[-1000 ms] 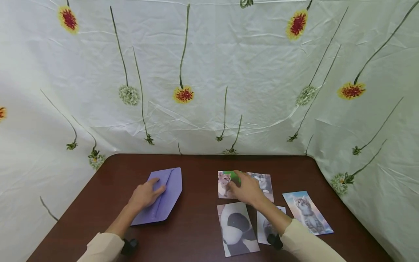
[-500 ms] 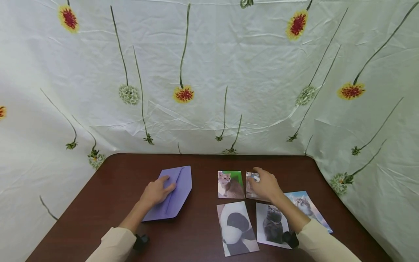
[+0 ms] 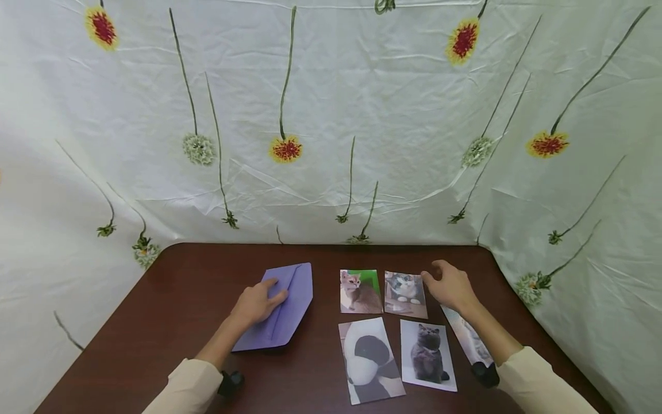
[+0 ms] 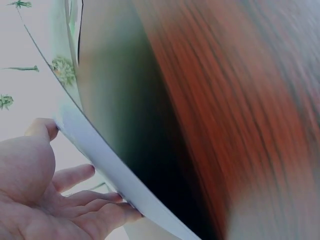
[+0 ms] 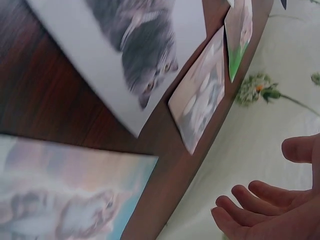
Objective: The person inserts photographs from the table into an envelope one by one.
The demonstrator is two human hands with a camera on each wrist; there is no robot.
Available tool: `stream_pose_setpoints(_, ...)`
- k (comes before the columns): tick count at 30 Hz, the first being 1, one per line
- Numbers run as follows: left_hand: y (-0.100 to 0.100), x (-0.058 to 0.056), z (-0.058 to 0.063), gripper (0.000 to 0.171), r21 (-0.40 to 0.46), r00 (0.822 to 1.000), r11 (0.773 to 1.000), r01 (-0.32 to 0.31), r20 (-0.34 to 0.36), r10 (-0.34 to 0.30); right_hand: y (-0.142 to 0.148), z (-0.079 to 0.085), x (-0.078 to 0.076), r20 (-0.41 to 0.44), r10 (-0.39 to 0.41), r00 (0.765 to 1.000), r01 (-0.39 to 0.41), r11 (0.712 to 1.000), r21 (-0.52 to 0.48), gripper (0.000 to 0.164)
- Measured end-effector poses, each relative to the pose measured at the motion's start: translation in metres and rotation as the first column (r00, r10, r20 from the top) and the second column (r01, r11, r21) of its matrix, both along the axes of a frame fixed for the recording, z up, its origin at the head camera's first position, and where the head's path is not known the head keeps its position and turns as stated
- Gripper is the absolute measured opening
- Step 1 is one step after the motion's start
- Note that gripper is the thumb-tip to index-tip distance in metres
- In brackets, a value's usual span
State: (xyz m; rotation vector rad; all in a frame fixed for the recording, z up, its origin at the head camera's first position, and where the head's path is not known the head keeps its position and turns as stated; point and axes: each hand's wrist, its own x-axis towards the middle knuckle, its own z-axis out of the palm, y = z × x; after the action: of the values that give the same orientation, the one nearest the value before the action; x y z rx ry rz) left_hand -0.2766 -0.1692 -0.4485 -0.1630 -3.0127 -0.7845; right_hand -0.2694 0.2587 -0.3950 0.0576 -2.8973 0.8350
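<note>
My left hand (image 3: pixel 260 302) rests on a purple envelope (image 3: pixel 296 305), which lies flap up on the left half of the table. In the left wrist view its fingertips touch the envelope's pale upper face (image 4: pixel 107 155). My right hand (image 3: pixel 451 286) hovers with loosely bent fingers and holds nothing. Just left of it lies a small picture of a grey-and-white kitten (image 3: pixel 405 294). Partly under my right forearm is a blue-edged kitten picture (image 5: pixel 65 195). Nearby lie a green-backed cat picture (image 3: pixel 360 292), a dark grey cat picture (image 3: pixel 428 355) and a grey-and-white print (image 3: pixel 371 361).
Everything lies flat on a dark brown table (image 3: pixel 170 310) with rounded far corners. A white cloth printed with flowers (image 3: pixel 331 115) hangs behind and around it. Bare tabletop lies between the envelope and the pictures.
My left hand and the envelope have slid to the right. My right hand has passed from the green-backed picture over the kitten picture to its right side, uncovering both; the pictures stay put.
</note>
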Motion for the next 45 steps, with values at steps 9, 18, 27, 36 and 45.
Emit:
stream_pose_setpoints(9, 0.016, -0.004, -0.003, 0.055, 0.029, 1.0, 0.999, 0.025, -0.013, -0.024, 0.029, 0.003, 0.003, -0.011, -0.042, 0.999, 0.043, 0.999, 0.012, 0.054)
stream_pose_setpoints(18, 0.024, -0.004, -0.004, 0.055, 0.031, 1.0, 0.999, 0.013, -0.003, -0.013, 0.059, 0.012, 0.003, -0.044, -0.066, 0.997, 0.065, 0.998, -0.009, 0.051)
stream_pose_setpoints(27, 0.024, -0.004, -0.002, 0.055, 0.013, 1.0, 1.0, 0.014, 0.002, -0.014, 0.086, 0.015, 0.007, 0.042, -0.072, 0.997, 0.075, 0.994, -0.074, 0.054)
stream_pose_setpoints(36, 0.023, -0.002, 0.003, 0.055, 0.005, 1.0, 1.0, 0.017, 0.003, -0.017, 0.109, 0.015, 0.005, 0.173, -0.039, 0.984, 0.087, 0.956, -0.28, 0.057)
stream_pose_setpoints(45, 0.023, -0.003, -0.001, 0.054, -0.004, 1.0, 1.0, 0.008, 0.009, -0.008, 0.125, 0.007, 0.002, 0.296, -0.034, 0.955, 0.142, 0.925, -0.352, 0.059)
